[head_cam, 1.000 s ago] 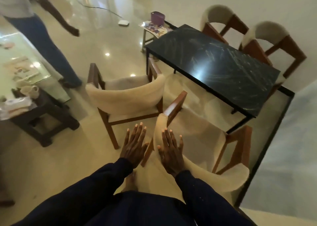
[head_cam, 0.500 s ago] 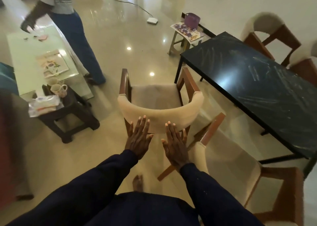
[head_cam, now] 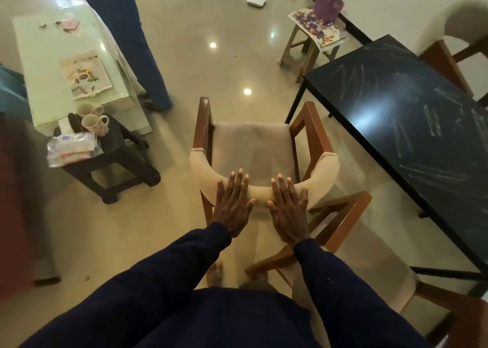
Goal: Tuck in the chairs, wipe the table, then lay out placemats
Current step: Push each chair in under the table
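A wooden chair with a cream padded back (head_cam: 260,162) stands in front of me, left of the black marble table (head_cam: 412,125), its seat facing away. My left hand (head_cam: 232,205) and my right hand (head_cam: 289,210) lie flat with straight fingers on the top of its curved backrest. A second cream chair (head_cam: 369,263) stands at my right, next to the table's near side. A third chair (head_cam: 459,46) sits at the table's far side. White smears streak the tabletop. Flowered placemats (head_cam: 317,27) lie on a small stool.
A person in blue trousers (head_cam: 132,43) stands by a glass coffee table (head_cam: 52,64). A dark low stool (head_cam: 105,157) holds mugs and a plastic packet. A purple basket (head_cam: 328,2) sits on the placemat stool. Glossy floor lies ahead.
My view swung left from the near chair to the farther one. Both hands moved forward and came down flat on its backrest.
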`<state>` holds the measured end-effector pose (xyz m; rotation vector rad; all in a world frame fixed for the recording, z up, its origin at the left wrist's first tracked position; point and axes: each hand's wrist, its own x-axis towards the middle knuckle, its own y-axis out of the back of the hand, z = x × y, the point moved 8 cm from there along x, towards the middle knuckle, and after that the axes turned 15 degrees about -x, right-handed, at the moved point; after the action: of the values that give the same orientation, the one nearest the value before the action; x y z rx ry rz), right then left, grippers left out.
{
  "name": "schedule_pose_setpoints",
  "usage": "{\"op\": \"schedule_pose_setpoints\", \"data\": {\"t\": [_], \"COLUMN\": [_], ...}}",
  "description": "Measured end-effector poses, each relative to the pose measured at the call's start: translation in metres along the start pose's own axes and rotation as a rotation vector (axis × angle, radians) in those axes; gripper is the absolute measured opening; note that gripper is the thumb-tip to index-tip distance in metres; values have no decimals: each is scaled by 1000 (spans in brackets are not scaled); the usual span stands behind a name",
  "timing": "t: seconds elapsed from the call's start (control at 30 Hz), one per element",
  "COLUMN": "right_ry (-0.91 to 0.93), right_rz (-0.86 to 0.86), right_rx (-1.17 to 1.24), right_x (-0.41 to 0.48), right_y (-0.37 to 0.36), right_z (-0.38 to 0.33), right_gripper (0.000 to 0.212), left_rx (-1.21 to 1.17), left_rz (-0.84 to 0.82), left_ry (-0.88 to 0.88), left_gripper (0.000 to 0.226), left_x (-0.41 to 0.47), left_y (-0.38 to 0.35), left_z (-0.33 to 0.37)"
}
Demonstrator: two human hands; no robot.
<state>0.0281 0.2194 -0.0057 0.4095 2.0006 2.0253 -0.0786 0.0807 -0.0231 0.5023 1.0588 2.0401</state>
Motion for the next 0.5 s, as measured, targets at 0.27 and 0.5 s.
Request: {"op": "schedule_pose_setpoints", "data": {"t": [0.27,0.5], "right_ry": [65,54], "right_rz": [-32,-25], "right_rx": [73,74], "right_x": [25,40], "right_y": [-10,-16], "right_z": [6,1], "right_gripper": [70,72], "left_rx": [-33,-34], "left_rz": [43,42], "left_ry": [36,8], "left_gripper": [78,78], "left_x": [26,40], "left_y": [-4,-2], "left_z": [-2,-17]}}
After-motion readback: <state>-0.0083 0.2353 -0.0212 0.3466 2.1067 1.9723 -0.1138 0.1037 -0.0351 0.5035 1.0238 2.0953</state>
